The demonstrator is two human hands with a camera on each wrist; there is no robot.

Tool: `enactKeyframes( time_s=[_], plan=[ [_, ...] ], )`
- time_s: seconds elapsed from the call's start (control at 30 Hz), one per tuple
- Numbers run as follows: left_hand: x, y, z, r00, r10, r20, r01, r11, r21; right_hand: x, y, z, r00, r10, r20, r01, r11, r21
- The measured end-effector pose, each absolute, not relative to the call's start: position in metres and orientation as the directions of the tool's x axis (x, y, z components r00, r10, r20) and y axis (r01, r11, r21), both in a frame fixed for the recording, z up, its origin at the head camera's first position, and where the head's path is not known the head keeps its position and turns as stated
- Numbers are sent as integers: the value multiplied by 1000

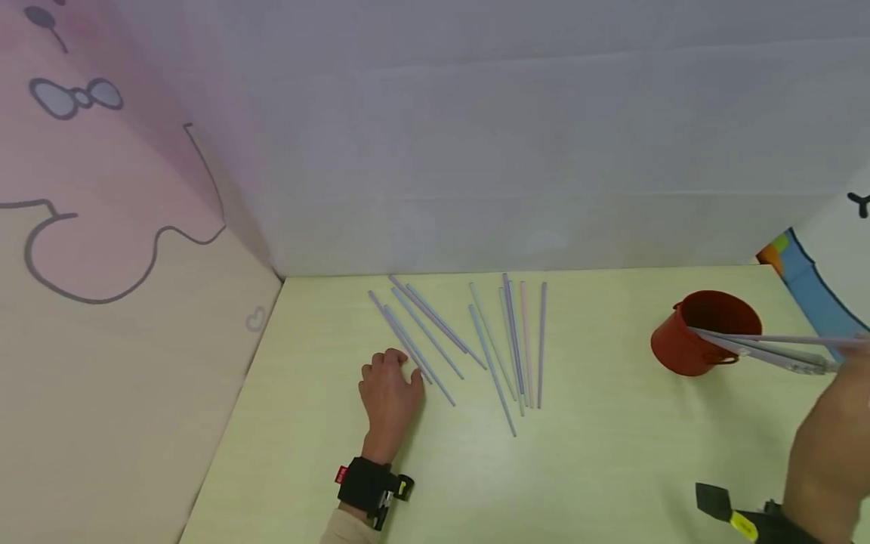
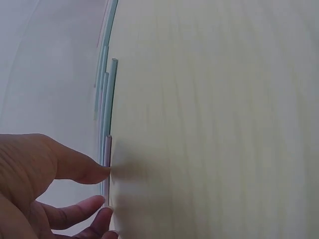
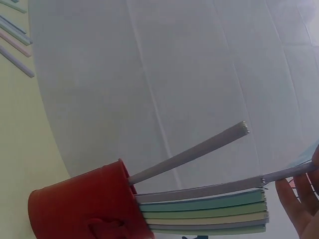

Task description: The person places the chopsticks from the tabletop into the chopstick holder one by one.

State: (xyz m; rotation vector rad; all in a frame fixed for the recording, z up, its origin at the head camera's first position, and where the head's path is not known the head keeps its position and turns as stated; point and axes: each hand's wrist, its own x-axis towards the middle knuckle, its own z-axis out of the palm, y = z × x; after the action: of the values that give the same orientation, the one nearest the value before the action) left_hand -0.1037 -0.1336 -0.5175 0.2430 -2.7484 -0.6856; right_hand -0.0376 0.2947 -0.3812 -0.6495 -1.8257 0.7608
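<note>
Several pastel drinking straws (image 1: 541, 347) lie in two loose groups on the table. My left hand (image 1: 390, 389) rests beside the left group. In the left wrist view its thumb (image 2: 92, 172) and fingers are bent loosely near a purple straw (image 2: 108, 149), with a gap between them; whether they touch it is unclear. At the right, a red bucket (image 1: 686, 347) stands with several straws (image 3: 209, 206) leaning out over its rim. My right hand (image 3: 304, 199) pinches the outer end of a purple straw (image 3: 289, 173) that points toward the bucket. The head view cuts off part of that hand (image 1: 832, 431).
A pale wall (image 1: 544, 151) rises along the table's back edge. On the left is a panel (image 1: 122, 227) with pink cartoon drawings, and a coloured picture (image 1: 822, 287) stands behind the bucket. The bucket has a small side handle (image 3: 107, 228).
</note>
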Motion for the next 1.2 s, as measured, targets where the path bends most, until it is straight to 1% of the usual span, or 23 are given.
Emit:
enactKeyframes(
  time_s=[0.07, 0.17, 0.3, 0.4, 0.57, 0.8, 0.97, 1.03, 1.2],
  plan=[
    [-103, -133, -518, -942, -231, 245, -90, 874, 478, -39, 292, -386, -365, 728, 580, 99, 650, -753],
    [-102, -132, -518, -938, -236, 253, -91, 873, 480, -41, 288, -390, -387, 708, 591, 6, 643, -766],
    [-103, -132, -518, -936, -235, 261, -87, 874, 477, -43, 284, -389, -394, 682, 616, -59, 650, -757],
    [-104, -132, -518, -939, -235, 252, -93, 878, 471, -40, 281, -387, -402, 675, 618, -44, 660, -750],
    [-107, -132, -519, -939, -250, 235, -119, 880, 459, -40, 279, -390, -409, 665, 625, -63, 663, -746],
    [-108, -135, -518, -946, -248, 210, -135, 887, 441, -40, 280, -396, -447, 637, 629, -77, 672, -736],
    [-106, -141, -513, -947, -260, 191, -158, 890, 428, -40, 277, -394, -441, 644, 625, -78, 666, -742],
    [-106, -145, -510, -949, -268, 168, -177, 890, 419, -40, 276, -393, -436, 654, 619, -72, 660, -748],
    [-108, -161, -501, -948, -313, 51, -267, 874, 407, -37, 269, -391, -432, 647, 628, -104, 656, -747]
  ],
)
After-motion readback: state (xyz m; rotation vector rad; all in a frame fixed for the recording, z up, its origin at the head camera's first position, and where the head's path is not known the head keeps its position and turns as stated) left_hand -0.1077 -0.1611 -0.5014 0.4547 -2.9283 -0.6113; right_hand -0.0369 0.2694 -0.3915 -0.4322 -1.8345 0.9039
